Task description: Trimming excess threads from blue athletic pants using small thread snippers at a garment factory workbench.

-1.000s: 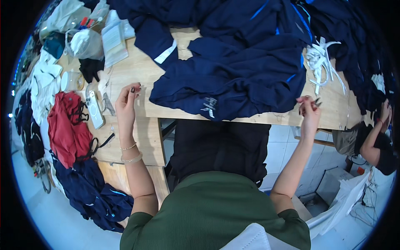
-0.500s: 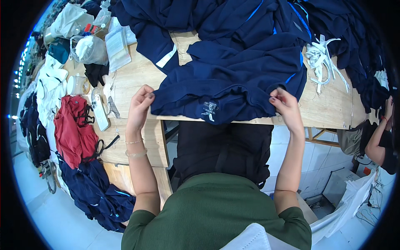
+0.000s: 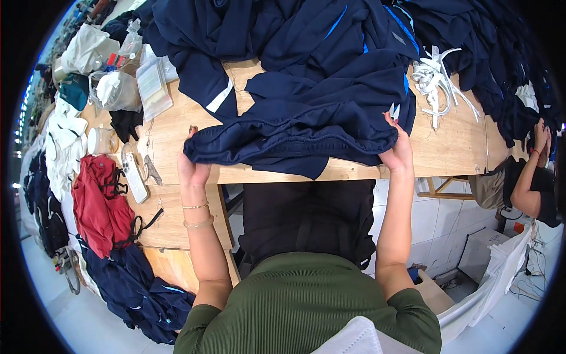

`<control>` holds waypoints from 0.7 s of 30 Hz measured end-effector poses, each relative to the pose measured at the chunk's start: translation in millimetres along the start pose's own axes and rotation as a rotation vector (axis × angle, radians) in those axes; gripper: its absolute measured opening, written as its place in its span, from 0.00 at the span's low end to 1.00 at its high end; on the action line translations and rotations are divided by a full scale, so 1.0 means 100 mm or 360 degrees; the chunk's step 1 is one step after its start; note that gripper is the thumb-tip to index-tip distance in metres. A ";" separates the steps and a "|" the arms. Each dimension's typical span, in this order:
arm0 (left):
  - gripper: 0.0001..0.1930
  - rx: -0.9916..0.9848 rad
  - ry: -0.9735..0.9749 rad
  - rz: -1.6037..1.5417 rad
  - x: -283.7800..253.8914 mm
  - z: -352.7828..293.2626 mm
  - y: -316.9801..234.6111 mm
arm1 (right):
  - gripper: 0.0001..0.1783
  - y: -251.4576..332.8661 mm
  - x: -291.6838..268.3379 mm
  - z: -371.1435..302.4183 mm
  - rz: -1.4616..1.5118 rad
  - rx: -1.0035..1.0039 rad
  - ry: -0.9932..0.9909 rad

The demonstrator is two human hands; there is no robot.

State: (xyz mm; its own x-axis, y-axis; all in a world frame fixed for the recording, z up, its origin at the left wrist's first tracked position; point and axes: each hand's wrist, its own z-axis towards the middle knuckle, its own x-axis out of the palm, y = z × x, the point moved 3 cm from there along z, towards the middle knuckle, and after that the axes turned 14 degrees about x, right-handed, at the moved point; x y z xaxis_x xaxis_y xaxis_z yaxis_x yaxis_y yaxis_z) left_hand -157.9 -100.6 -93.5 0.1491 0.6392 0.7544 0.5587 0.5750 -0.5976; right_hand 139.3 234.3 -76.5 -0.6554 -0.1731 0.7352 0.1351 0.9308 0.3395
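A navy garment (image 3: 289, 127) with a gathered elastic waistband lies at the table's near edge, its waistband pulled wide between my two hands. My left hand (image 3: 194, 170) is closed round the left end of the band. At the right end, my right hand (image 3: 399, 150) grips the band from outside. The pale blades of a pair of thread snips (image 3: 394, 111) stick up from the right hand's fingers; the rest of the tool is hidden. A flap of navy cloth hangs over the table edge below the band.
Navy garments (image 3: 306, 35) with light blue piping heap up at the back. White cords (image 3: 433, 85) lie to the right. On the left are a phone (image 3: 134, 177), a red garment (image 3: 101, 206), a clear jar (image 3: 103, 141) and plastic bags (image 3: 154, 88). Another person's arm (image 3: 527, 177) shows far right.
The waistband has been turned so its gathered edge faces up, hiding the label. Both hands now hold it from the outer sides. Snip blades have come into sight at the right hand.
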 end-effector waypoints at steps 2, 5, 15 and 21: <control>0.11 0.0082 -0.0053 -0.0393 0.00 0.00 -0.03 | 0.09 0.10 -0.14 0.05 0.0062 -0.0075 -0.0063; 0.13 0.0072 -0.0217 -0.0423 0.02 -0.06 -0.07 | 0.07 0.26 -0.36 0.08 0.0281 -0.0093 -0.0075; 0.15 -0.0013 -0.0187 -0.0557 0.13 -0.09 0.00 | 0.13 0.35 -0.46 0.09 0.0424 -0.0275 -0.0625; 0.13 0.0085 -0.0189 -0.0490 0.39 -0.18 -0.02 | 0.11 0.33 -0.26 0.00 0.0089 -0.0178 -0.0328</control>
State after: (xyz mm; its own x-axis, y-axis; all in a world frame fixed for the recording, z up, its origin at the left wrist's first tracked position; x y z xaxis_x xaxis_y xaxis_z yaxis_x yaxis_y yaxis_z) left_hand -138.0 -85.9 -58.1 -0.1181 0.4843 0.8669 0.5188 0.7744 -0.3620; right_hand 160.8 269.5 -83.8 -0.7806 -0.0422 0.6235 0.2497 0.8936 0.3730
